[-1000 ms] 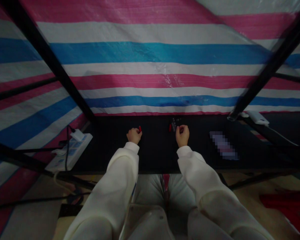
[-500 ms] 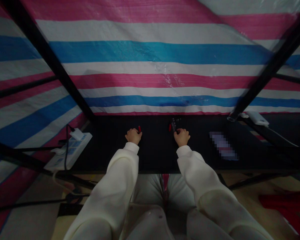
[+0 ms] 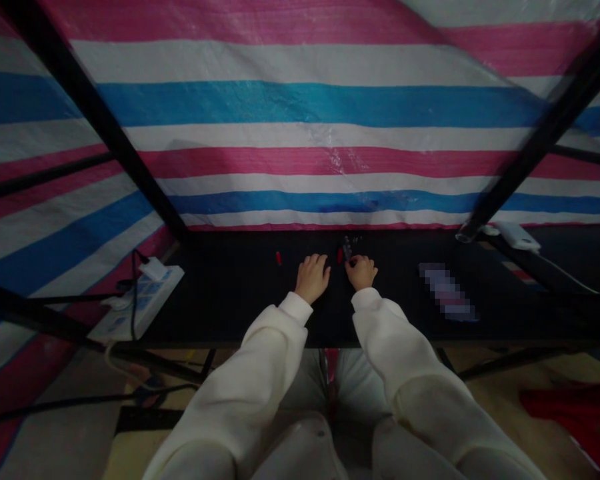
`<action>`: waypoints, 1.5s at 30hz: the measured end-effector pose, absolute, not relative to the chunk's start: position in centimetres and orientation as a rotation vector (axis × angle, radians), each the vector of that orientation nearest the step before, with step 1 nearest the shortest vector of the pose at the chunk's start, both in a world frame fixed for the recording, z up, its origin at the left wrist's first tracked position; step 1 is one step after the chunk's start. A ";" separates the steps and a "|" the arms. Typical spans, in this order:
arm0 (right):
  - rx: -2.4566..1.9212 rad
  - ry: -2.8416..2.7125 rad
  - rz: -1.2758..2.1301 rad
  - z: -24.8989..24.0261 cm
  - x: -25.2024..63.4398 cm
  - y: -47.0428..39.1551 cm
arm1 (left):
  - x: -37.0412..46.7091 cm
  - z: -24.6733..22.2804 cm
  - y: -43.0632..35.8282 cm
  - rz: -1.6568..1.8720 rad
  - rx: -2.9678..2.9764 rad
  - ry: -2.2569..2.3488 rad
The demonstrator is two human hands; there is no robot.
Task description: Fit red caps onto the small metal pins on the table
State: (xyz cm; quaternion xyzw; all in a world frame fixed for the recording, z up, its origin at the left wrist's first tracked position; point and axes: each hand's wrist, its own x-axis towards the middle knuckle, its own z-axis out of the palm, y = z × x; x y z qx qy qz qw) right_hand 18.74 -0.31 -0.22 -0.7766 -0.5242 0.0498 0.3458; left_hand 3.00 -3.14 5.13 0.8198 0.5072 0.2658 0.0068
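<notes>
On the black table [image 3: 220,300] a small red-ended item [image 3: 279,258] lies left of centre, with a dark part below it that is hard to make out. My left hand [image 3: 313,277] is over the middle of the table, fingers apart and nothing in it. My right hand [image 3: 361,273] rests just right of it, thumb and fingers closed together beside a small cluster of grey pieces [image 3: 347,249]; whatever it pinches is too small to name. Another red item [image 3: 339,255] lies just left of that cluster.
A white power strip [image 3: 145,300] with plugs sits on the left. A phone-like blurred object [image 3: 446,292] lies on the right. Behind it are a black pole [image 3: 525,160] and a white device [image 3: 516,237] with a cable. Striped sheeting stands behind the table.
My left hand has let go of the red-ended item, which stays on the table, and has moved right with its fingers opened. My right hand has barely moved.
</notes>
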 end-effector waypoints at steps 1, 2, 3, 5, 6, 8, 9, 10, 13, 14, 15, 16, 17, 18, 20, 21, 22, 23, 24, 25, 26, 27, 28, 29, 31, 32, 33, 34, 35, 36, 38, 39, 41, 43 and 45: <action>-2.012 -1.361 0.127 -0.2 18.8 -0.3 | 3.9 4.9 -3.3 0.843 2.577 1.552; -2.007 -1.361 0.124 -0.3 18.8 -0.3 | 4.7 4.7 -3.4 0.842 2.590 1.524; -2.000 -1.363 0.122 -0.3 18.8 -0.3 | 5.4 4.4 -3.3 0.848 2.588 1.522; -1.980 -1.364 0.109 -0.4 18.8 -0.3 | 6.4 3.7 -3.1 0.863 2.573 1.541; -1.965 -1.363 0.099 -0.5 18.8 -0.3 | 6.7 3.4 -2.9 0.873 2.560 1.556; -1.936 -1.358 0.083 -0.5 18.8 -0.4 | 7.1 2.8 -2.4 0.875 2.540 1.576; -1.926 -1.356 0.079 -0.5 18.8 -0.4 | 7.2 2.5 -2.2 0.866 2.534 1.584; -1.923 -1.355 0.078 -0.5 18.8 -0.4 | 7.2 2.3 -2.0 0.851 2.529 1.594; -1.942 -1.364 0.089 -0.4 18.8 -0.4 | 6.9 1.9 -1.6 0.839 2.502 1.647; -1.953 -1.368 0.093 -0.3 18.8 -0.4 | 6.7 1.8 -1.5 0.853 2.488 1.662; -1.962 -1.371 0.098 -0.3 18.8 -0.4 | 6.6 1.8 -1.4 0.874 2.473 1.672; -1.970 -1.374 0.102 -0.3 18.8 -0.4 | 6.5 1.8 -1.3 0.896 2.457 1.674; -1.974 -1.378 0.105 -0.3 18.8 -0.4 | 6.4 1.8 -1.2 0.915 2.442 1.669; -1.976 -1.380 0.108 -0.3 18.8 -0.4 | 6.4 1.8 -1.2 0.928 2.427 1.663; -1.978 -1.380 0.116 -0.3 18.9 -0.4 | 6.4 1.7 -1.1 0.932 2.406 1.652; -1.979 -1.379 0.119 -0.4 18.9 -0.4 | 6.4 1.7 -1.0 0.922 2.403 1.647; -1.980 -1.376 0.119 -0.4 18.9 -0.4 | 6.5 1.6 -1.0 0.909 2.405 1.642; -1.980 -1.373 0.115 -0.4 18.9 -0.4 | 6.5 1.5 -1.0 0.896 2.410 1.640; -1.976 -1.371 0.108 -0.4 18.9 -0.4 | 6.5 1.5 -0.9 0.886 2.417 1.638; -1.968 -1.370 0.098 -0.5 18.9 -0.4 | 6.5 1.4 -0.9 0.881 2.424 1.639; -1.958 -1.368 0.088 -0.5 18.9 -0.3 | 6.6 1.3 -0.9 0.882 2.433 1.643; -1.946 -1.367 0.079 -0.6 19.0 -0.3 | 6.5 1.2 -0.8 0.884 2.444 1.647; -1.937 -1.364 0.073 -0.7 19.0 -0.3 | 6.5 1.2 -0.8 0.887 2.457 1.652; -1.932 -1.362 0.071 -0.7 19.0 -0.2 | 6.5 1.1 -0.8 0.889 2.471 1.653; -1.939 -1.364 0.072 -0.9 19.0 -0.1 | 6.4 1.0 -0.7 0.900 2.484 1.649; -1.949 -1.366 0.076 -0.9 19.1 -0.1 | 6.4 0.9 -0.6 0.909 2.479 1.643; -1.959 -1.367 0.079 -0.9 19.1 0.0 | 6.4 0.9 -0.6 0.918 2.467 1.635; -1.968 -1.368 0.081 -1.0 19.1 0.0 | 6.3 0.8 -0.5 0.929 2.453 1.619; -1.973 -1.368 0.082 -1.0 19.1 0.0 | 6.3 0.7 -0.4 0.943 2.439 1.598; -1.977 -1.368 0.082 -0.9 19.1 0.0 | 6.3 0.7 -0.4 0.966 2.426 1.571; -1.982 -1.377 0.086 -0.9 19.2 0.0 | 6.2 0.6 -0.3 1.048 2.401 1.511; -1.987 -1.384 0.087 -0.9 19.2 0.0 | 6.1 0.6 -0.3 1.109 2.383 1.486; -1.997 -1.398 0.082 -0.8 19.1 -0.1 | 6.0 0.6 -0.3 1.242 2.339 1.449; -1.998 -1.422 0.049 -0.6 19.0 -0.2 | 5.8 0.7 -0.4 1.356 2.307 1.413; -1.977 -1.480 -0.013 -0.4 18.7 -0.5 | 5.7 0.8 -0.5 1.427 2.300 1.375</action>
